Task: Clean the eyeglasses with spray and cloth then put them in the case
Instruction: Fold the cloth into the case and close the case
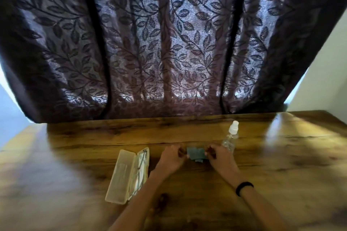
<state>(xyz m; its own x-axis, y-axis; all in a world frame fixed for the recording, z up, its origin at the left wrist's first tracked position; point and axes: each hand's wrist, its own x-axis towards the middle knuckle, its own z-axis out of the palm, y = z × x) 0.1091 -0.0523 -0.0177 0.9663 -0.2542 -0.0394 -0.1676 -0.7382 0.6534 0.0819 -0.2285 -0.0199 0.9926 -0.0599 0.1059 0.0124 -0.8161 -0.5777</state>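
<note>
Two hands work the cloth (196, 154): left hand (171, 158) and right hand (221, 157) each pinch one end. Eyeglasses (141, 163) lie in the open case (120, 176), left of the hands; whether they are cleaned cannot be determined. Lid closure remains. Spray bottle (230, 138) stands just behind the right hand, clear of the case.

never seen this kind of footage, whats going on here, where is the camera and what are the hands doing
No machine here: one camera worn on a person's head looks down at their own two bare hands. The left hand and right hand each pinch an end of a small teal cloth over a wooden table. Left of them lies an open case with the eyeglasses inside. A clear spray bottle stands behind the right hand. A patterned curtain hangs behind.
</note>
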